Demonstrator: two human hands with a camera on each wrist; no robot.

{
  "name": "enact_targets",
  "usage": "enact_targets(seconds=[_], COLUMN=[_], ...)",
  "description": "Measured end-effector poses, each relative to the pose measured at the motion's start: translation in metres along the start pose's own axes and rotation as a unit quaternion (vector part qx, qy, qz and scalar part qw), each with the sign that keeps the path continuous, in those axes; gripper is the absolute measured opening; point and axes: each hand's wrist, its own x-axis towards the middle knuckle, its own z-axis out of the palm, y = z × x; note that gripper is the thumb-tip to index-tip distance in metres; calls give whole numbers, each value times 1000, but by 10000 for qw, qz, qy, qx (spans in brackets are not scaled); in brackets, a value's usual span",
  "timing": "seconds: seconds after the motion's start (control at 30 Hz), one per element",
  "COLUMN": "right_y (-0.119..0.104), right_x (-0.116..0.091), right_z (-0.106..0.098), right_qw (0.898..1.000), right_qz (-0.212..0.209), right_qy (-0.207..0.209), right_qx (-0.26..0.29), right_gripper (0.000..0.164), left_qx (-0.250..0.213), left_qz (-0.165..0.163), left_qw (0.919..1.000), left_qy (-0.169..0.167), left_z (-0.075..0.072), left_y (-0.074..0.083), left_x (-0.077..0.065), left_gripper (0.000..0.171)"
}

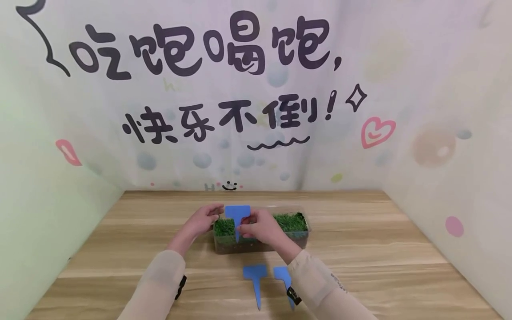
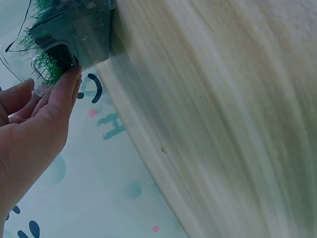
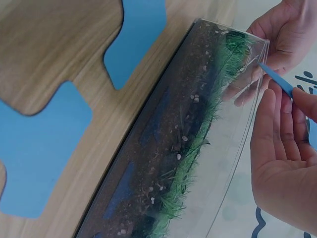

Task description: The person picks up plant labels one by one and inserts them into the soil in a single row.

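Pale sleeves (image 1: 150,286) come nearest the head camera, reaching forward over the wooden table (image 1: 100,253). Beyond them, the right hand (image 1: 260,226) pinches a blue T-shaped marker (image 1: 238,210) between thumb and fingers, its crosspiece up and its stem pointing down. It is over the left part of a clear box (image 1: 261,246) that holds dark soil (image 3: 148,148) topped with green grass (image 1: 290,222). From the right wrist view, the stem's tip appears about level with the box's rim and not sunk in the soil; whether it touches anything cannot be told. The left hand (image 1: 201,221) is at the left end of the box, fingers against it; whether the thumb clasps the wall too is unclear. Two more blue markers, a left one (image 1: 255,272) and a right one (image 1: 282,274), lie flat on the table in front of the box, the latter partly covered by the right forearm. No marker shows standing in the grass, though the right hand hides its middle. The work therefore looks barely begun: one marker is raised but unplanted, and two are seemingly left to pick up.
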Motion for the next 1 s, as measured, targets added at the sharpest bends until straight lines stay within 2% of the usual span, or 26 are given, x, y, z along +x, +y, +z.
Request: enact_targets(seconds=[0.17, 0.43, 0.67, 1.0], right_y=[1, -2, -3, 2], right_x=[5, 10, 17, 27], right_z=[4, 7, 10, 14], right_qw=[9998, 9996, 9986, 9976], right_qz=[-92, -45, -145, -202], right_qy=[95, 279, 393, 526], right_qx=[126, 84, 330, 406], right_gripper=[20, 17, 15, 16], left_qx=[-4, 504, 407, 313], left_qz=[17, 234, 369, 168], left_qw=[10000, 9981, 9984, 9993], left_qy=[59, 261, 135, 101], left_z=[1, 3, 2, 1], left_y=[0, 0, -2, -4], left_x=[-2, -1, 0, 2], left_gripper=[46, 45, 46, 47])
